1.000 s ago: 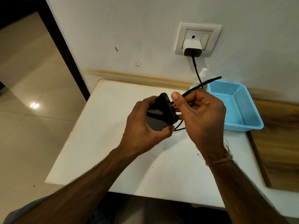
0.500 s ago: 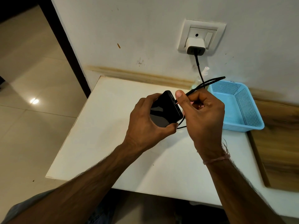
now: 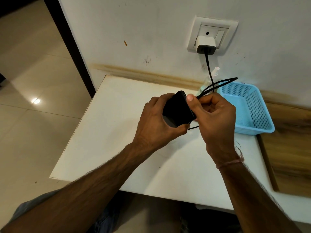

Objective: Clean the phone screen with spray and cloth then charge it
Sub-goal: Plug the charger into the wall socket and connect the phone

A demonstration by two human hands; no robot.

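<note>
Left grip [image 3: 154, 126] is wrapped round the phone [image 3: 178, 110] from the left, with fingers curled over its far edge and thumb under the near corner. Phone is held tilted above the desk [image 3: 117, 132], dark face toward the camera. Right grip [image 3: 217, 118] is hard against the phone's right end, fingers curled, thumb [image 3: 191, 99] at the upper right corner, pinching the black cable [image 3: 209, 71]. Plug tip is hidden behind thumb and phone edge, so can't tell if it's seated in the port. A folded loop of cable sticks out past the right grip's knuckles, up and to the right. One strand shows just below the phone, between the two grips. From behind the right grip the cable climbs the wall to the white charger [image 3: 206, 44], which is plugged into the socket [image 3: 222, 36] above and beyond that grip. Spray bottle [image 3: 216, 70] stands just beyond the right grip at the wall, mostly hidden by cable and fingers. Blue basket [image 3: 255, 131] is on the desk just right of the right grip. Pink thread [image 3: 230, 163] is tied on the wrist behind the right grip.
</note>
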